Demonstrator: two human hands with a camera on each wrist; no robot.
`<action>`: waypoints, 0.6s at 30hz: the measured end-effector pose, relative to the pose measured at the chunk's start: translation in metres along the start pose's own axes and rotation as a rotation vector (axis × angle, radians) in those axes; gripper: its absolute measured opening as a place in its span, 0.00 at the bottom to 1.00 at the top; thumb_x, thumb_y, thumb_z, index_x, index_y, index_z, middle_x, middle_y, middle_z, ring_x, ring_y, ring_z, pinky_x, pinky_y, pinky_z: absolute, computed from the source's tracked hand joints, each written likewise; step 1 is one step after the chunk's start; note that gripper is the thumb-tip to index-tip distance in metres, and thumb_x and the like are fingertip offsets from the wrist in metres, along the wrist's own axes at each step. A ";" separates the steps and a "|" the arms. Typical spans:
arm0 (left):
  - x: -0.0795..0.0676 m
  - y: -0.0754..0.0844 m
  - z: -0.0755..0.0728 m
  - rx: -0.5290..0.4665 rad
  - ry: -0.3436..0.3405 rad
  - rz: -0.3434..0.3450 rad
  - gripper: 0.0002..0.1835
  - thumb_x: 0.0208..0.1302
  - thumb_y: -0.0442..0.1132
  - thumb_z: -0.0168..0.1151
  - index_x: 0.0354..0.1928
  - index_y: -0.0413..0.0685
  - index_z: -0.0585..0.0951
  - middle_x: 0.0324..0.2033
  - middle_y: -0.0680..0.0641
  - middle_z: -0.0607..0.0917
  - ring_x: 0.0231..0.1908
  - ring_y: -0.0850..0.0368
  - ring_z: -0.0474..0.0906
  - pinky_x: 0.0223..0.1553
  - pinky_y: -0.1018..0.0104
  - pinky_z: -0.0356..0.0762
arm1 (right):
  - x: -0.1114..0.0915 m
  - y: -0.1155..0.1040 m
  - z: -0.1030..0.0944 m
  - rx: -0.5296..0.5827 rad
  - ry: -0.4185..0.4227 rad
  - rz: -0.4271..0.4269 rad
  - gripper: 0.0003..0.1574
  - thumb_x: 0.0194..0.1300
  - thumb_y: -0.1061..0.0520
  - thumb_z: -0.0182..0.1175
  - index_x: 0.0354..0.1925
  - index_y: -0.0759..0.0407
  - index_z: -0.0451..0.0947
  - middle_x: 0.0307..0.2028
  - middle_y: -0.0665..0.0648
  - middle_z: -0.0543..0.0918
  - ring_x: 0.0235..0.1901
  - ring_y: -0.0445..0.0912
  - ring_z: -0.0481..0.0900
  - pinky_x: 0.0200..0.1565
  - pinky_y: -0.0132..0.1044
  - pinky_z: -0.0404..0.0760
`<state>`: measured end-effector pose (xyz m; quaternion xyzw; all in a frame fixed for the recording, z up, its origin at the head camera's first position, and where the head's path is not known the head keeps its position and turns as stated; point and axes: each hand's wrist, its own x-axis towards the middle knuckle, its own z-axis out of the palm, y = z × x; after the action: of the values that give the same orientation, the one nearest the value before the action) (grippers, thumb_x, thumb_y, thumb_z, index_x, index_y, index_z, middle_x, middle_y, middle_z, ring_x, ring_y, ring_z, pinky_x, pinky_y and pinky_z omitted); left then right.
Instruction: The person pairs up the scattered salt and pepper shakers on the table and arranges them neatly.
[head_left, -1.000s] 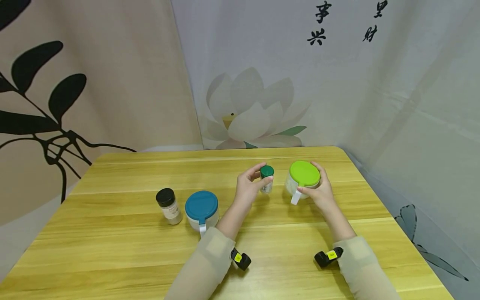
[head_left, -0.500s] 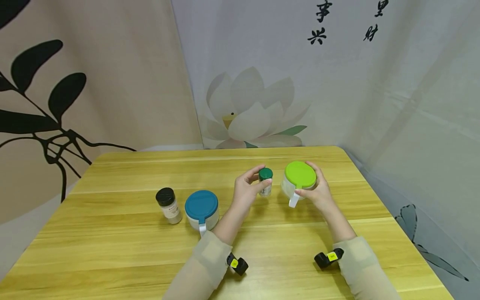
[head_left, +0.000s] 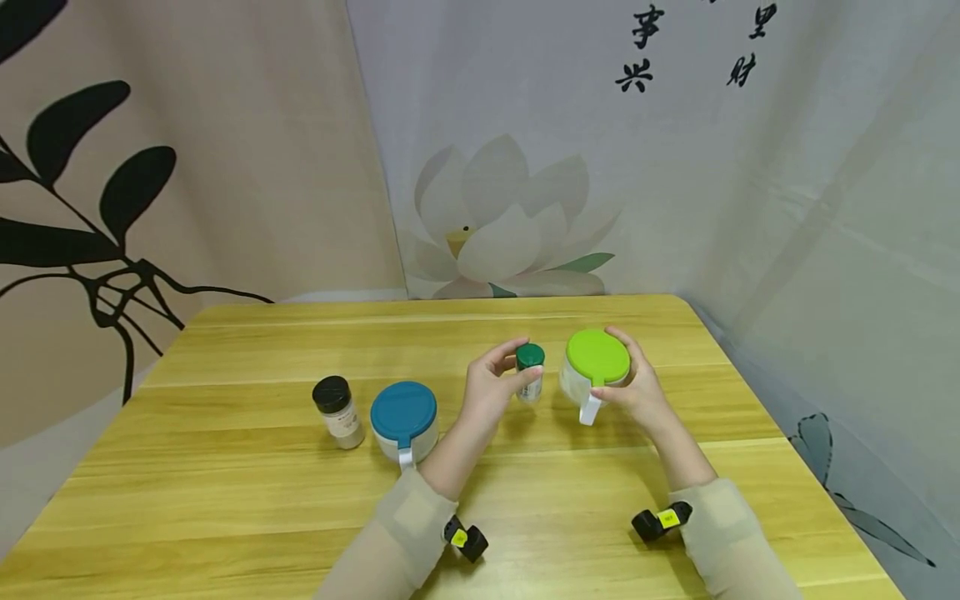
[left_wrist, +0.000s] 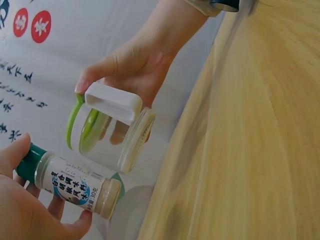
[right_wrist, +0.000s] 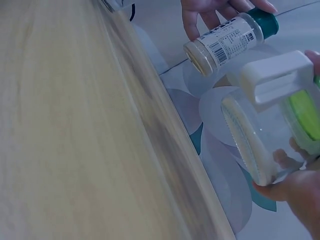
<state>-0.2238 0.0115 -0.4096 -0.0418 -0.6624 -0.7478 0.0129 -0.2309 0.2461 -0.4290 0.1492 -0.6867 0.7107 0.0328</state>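
My left hand [head_left: 486, 387] grips a small seasoning bottle [head_left: 530, 356] with a dark green cap, thumb and fingers around its upper part. In the left wrist view the bottle's printed label [left_wrist: 72, 184] faces the camera, and pale powder shows at its bottom. Beside it, my right hand [head_left: 641, 393] holds a clear seasoning jar [head_left: 597, 357] with a lime green lid and a white handle [left_wrist: 114, 101]. The thumb lies near the handle's top, the fingers around the far side. Pale contents line the jar's base [right_wrist: 245, 137]. Bottle and jar are upright, apart, and raised over the table.
On the wooden table [head_left: 225, 517], a black-capped seasoning bottle [head_left: 337, 412] stands at the left. Close to its right is a blue-lidded jar [head_left: 403, 417] with a white handle, next to my left forearm. A printed curtain [head_left: 510, 125] hangs behind the table's far edge.
Both hands have come slightly nearer to me, carrying the green-capped bottle and the lime-lidded jar. The jar has also shifted left, narrowing the gap to the bottle.
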 end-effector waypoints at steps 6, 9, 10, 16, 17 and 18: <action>-0.004 0.002 -0.001 0.016 -0.001 -0.054 0.24 0.53 0.36 0.73 0.54 0.53 0.82 0.44 0.52 0.82 0.48 0.53 0.73 0.45 0.60 0.74 | -0.002 0.001 -0.001 0.018 -0.059 -0.015 0.59 0.44 0.78 0.62 0.72 0.61 0.49 0.56 0.59 0.67 0.50 0.47 0.73 0.47 0.35 0.78; -0.006 0.001 -0.002 0.032 0.000 -0.064 0.23 0.53 0.36 0.74 0.53 0.54 0.82 0.44 0.52 0.82 0.49 0.53 0.73 0.45 0.59 0.73 | -0.003 0.002 -0.002 0.012 -0.080 -0.026 0.59 0.44 0.77 0.62 0.72 0.61 0.49 0.56 0.59 0.68 0.50 0.47 0.73 0.47 0.35 0.77; -0.006 0.001 -0.003 0.033 -0.001 -0.064 0.23 0.53 0.37 0.74 0.53 0.54 0.83 0.44 0.52 0.82 0.49 0.53 0.73 0.45 0.59 0.73 | -0.003 0.003 -0.003 0.010 -0.087 -0.029 0.59 0.44 0.77 0.63 0.72 0.61 0.50 0.56 0.60 0.68 0.50 0.47 0.73 0.47 0.35 0.77; -0.009 -0.002 -0.007 0.061 0.000 -0.046 0.22 0.52 0.38 0.74 0.52 0.55 0.83 0.44 0.52 0.82 0.48 0.53 0.73 0.48 0.57 0.72 | -0.004 0.004 -0.005 0.016 -0.129 -0.039 0.58 0.45 0.76 0.63 0.72 0.61 0.50 0.56 0.59 0.69 0.50 0.47 0.74 0.47 0.35 0.77; -0.010 -0.002 -0.007 0.065 0.001 -0.043 0.22 0.52 0.39 0.74 0.52 0.55 0.83 0.45 0.52 0.82 0.48 0.53 0.73 0.48 0.56 0.72 | -0.004 0.004 -0.005 0.020 -0.136 -0.042 0.58 0.45 0.76 0.63 0.72 0.61 0.50 0.56 0.59 0.69 0.50 0.47 0.74 0.47 0.35 0.77; -0.011 -0.002 -0.008 0.063 0.000 -0.038 0.22 0.53 0.39 0.74 0.52 0.55 0.83 0.45 0.52 0.82 0.48 0.52 0.73 0.48 0.55 0.71 | -0.003 0.004 -0.005 0.023 -0.143 -0.045 0.58 0.45 0.76 0.63 0.72 0.62 0.50 0.56 0.59 0.70 0.50 0.47 0.74 0.47 0.36 0.77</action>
<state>-0.2138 0.0037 -0.4135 -0.0288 -0.6864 -0.7266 0.0001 -0.2294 0.2510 -0.4341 0.2153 -0.6755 0.7053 -0.0021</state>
